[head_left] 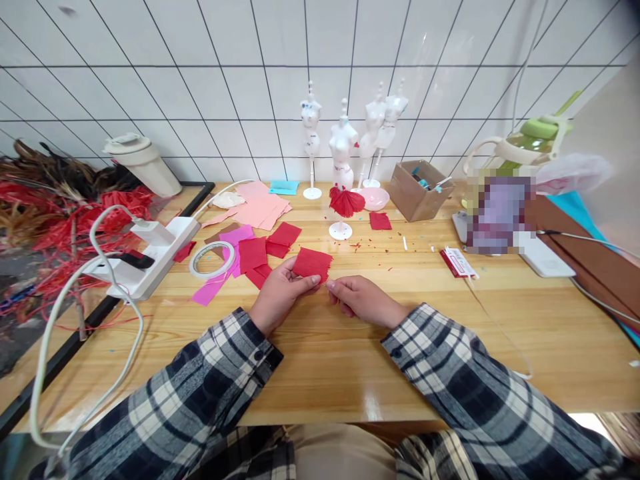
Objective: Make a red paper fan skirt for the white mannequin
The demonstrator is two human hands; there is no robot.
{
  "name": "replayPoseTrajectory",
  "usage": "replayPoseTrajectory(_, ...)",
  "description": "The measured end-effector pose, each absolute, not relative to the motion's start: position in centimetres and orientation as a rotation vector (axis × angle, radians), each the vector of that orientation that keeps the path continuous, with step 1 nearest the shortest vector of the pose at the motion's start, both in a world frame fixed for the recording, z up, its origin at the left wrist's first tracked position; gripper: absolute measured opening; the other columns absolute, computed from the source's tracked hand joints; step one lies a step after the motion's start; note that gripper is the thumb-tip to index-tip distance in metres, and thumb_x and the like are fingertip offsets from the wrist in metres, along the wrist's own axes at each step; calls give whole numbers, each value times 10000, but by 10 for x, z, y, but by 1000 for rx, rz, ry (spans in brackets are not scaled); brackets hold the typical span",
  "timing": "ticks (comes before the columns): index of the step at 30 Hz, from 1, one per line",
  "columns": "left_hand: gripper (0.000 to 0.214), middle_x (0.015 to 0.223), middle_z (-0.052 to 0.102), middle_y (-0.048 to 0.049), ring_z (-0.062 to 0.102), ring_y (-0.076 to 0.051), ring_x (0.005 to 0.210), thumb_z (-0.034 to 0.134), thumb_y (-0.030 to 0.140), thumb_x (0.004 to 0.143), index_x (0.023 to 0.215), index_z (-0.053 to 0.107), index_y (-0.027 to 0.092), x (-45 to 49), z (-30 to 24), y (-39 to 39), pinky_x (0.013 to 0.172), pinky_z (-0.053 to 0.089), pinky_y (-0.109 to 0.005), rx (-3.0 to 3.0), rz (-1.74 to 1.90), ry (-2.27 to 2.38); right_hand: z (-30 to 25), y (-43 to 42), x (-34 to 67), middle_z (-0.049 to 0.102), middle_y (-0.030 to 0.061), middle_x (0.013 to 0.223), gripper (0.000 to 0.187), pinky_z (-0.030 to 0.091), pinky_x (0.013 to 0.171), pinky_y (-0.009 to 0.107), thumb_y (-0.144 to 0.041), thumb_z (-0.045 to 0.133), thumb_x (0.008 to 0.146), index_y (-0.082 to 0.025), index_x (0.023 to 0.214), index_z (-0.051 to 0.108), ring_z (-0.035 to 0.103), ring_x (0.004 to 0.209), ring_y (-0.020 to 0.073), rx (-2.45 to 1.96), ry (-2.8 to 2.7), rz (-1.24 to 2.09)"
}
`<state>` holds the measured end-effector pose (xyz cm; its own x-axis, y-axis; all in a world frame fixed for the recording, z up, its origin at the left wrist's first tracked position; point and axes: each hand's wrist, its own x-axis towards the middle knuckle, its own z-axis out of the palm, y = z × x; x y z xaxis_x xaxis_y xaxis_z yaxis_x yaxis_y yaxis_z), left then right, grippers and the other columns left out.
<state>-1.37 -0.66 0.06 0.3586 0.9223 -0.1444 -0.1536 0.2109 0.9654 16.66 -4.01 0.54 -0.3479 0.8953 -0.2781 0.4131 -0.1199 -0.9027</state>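
Note:
Between the thumb and fingers of my left hand [287, 288] is a square piece of red crepe paper [311, 264] with a ragged right edge. My right hand [363, 299] is closed in a pinch right beside its lower right corner; whatever is between those fingertips is too small to make out. Behind the hands stands a small white mannequin [343, 143] wearing a fanned red paper skirt [346, 202]. More red paper pieces [253, 255] lie left of my left hand, partly over magenta strips [206, 291]. A roll of white tape [212, 259] rests near them.
Several other mannequins [311, 127] stand along the tiled wall. A cardboard box [417, 193] and a pink bowl [375, 198] are behind. Left are a power strip [165, 253] with looping cables and red feathers [127, 213]. At right lie a red-and-white packet [457, 263] and a white power bank [545, 257].

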Motion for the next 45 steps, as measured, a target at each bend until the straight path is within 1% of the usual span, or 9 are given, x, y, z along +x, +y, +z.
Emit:
replayPoseTrajectory(4, 412, 801, 692, -25, 641, -152, 697, 786, 248, 659, 1013, 596, 159, -14, -1, -6, 658, 513, -263, 1115, 921, 898, 6, -40, 168, 460, -51, 480, 435, 313, 480, 210, -500, 365, 936, -169, 716, 542, 411, 439, 78, -1433, -1692, 1495)
replayPoseTrajectory(9, 435, 769, 688, -10, 639, -141, 695, 798, 222, 643, 1011, 574, 162, -13, 1, -7, 662, 506, -249, 1078, 938, 884, 8, -41, 168, 445, -58, 473, 451, 300, 463, 209, -516, 346, 938, -170, 721, 537, 379, 418, 73, -1448, -1659, 1532)
replayPoseTrajectory(13, 432, 781, 687, -6, 632, -128, 661, 808, 229, 630, 983, 568, 166, -11, 3, -8, 665, 506, -251, 1040, 931, 902, 7, -40, 167, 470, -48, 489, 450, 309, 475, 210, -523, 360, 930, -166, 730, 549, 400, 435, 77, -1463, -1710, 1467)
replayPoseTrajectory(20, 454, 789, 697, -20, 643, -141, 673, 798, 242, 647, 1034, 576, 157, -12, 2, -8, 644, 502, -246, 1069, 930, 887, 7, -40, 168, 464, -50, 476, 457, 314, 484, 218, -532, 364, 927, -167, 722, 546, 407, 435, 82, -1464, -1723, 1457)
replayPoseTrajectory(25, 564, 768, 686, -1, 645, -126, 668, 825, 198, 596, 1078, 535, 162, -9, 6, -10, 682, 529, -257, 940, 938, 946, 7, -41, 167, 462, -49, 475, 452, 314, 481, 215, -525, 360, 930, -169, 716, 539, 410, 436, 82, -1458, -1718, 1461)
replayPoseTrajectory(28, 528, 747, 673, 18, 645, -115, 672, 827, 190, 595, 1037, 539, 165, -8, 9, -12, 709, 543, -264, 899, 937, 944, 6, -40, 166, 461, -50, 475, 452, 318, 488, 215, -531, 371, 924, -170, 707, 535, 412, 439, 82, -1456, -1719, 1450)
replayPoseTrajectory(32, 464, 792, 684, 13, 650, -108, 705, 821, 185, 610, 990, 555, 167, -7, 9, -13, 736, 548, -258, 880, 944, 881, 5, -40, 165, 447, -55, 472, 453, 313, 485, 216, -537, 378, 921, -173, 694, 523, 394, 431, 81, -1440, -1684, 1468)
replayPoseTrajectory(38, 467, 751, 673, 32, 645, -96, 702, 829, 160, 594, 968, 550, 175, -6, 9, -13, 755, 548, -251, 818, 986, 893, 4, -40, 166, 447, -56, 471, 456, 312, 481, 217, -545, 367, 921, -180, 688, 511, 389, 429, 82, -1428, -1675, 1459)
replayPoseTrajectory(45, 440, 827, 692, 13, 654, -107, 745, 830, 164, 584, 939, 570, 175, -3, 10, -13, 755, 550, -250, 800, 996, 889, 1, -40, 163, 450, -55, 469, 469, 319, 494, 223, -568, 371, 911, -181, 686, 510, 395, 430, 86, -1441, -1661, 1406)
